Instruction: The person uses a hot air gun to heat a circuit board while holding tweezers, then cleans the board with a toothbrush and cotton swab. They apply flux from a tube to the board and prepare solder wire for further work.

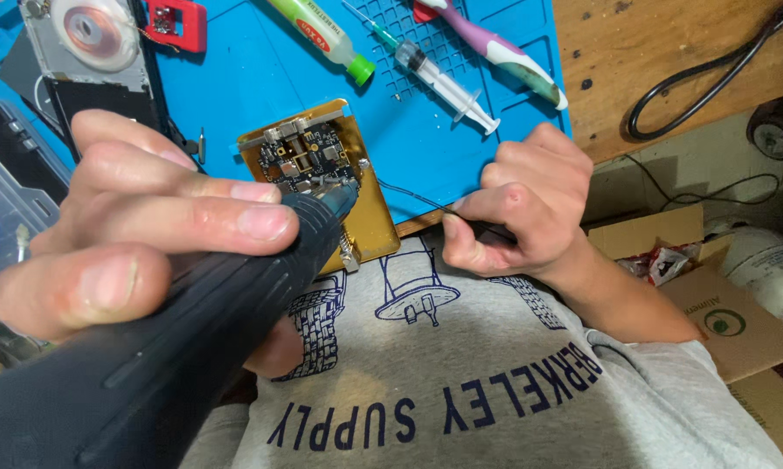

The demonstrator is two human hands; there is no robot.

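The left hand (140,226) grips the iron (192,330), tip on the board (309,161) at centre frame; the right hand (517,208) pinches tweezers (409,198). Steady both, I judge.

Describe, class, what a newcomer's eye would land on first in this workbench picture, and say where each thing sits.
The left hand fills the near left, gripping a thick black hot-air handpiece whose nozzle points at a small circuit board clamped in a gold holder at the centre. To the right, the right hand pinches thin tweezers aimed at the board. Behind them lies a blue work mat with a syringe.
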